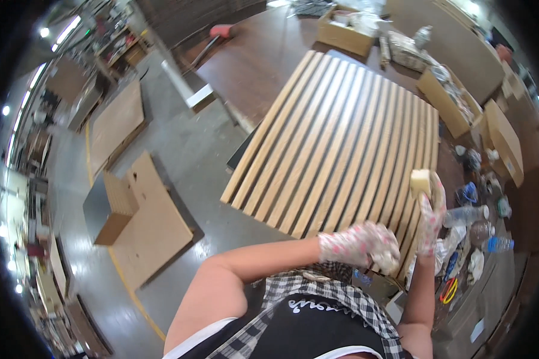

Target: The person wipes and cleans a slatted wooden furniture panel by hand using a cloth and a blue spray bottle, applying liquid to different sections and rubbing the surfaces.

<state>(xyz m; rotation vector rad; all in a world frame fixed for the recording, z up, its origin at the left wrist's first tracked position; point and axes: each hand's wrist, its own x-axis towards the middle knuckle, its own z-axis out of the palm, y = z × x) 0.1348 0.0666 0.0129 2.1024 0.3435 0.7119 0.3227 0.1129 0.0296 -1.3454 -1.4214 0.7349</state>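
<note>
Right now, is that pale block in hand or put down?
In hand: the gloved right hand holds the pale block, part of it showing past the grip. Whether it touches the slatted panel, I cannot tell.

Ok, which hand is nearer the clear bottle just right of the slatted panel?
Right. The right hand, holding a pale block, is just left of the bottle; the left hand is farther left, over the near edge of the panel.

Left arm (pixel 275 254) bent inward, left hand (pixel 358 244) curled, right forearm (pixel 421 290) extended forward, right hand (pixel 432 218) gripping
</note>
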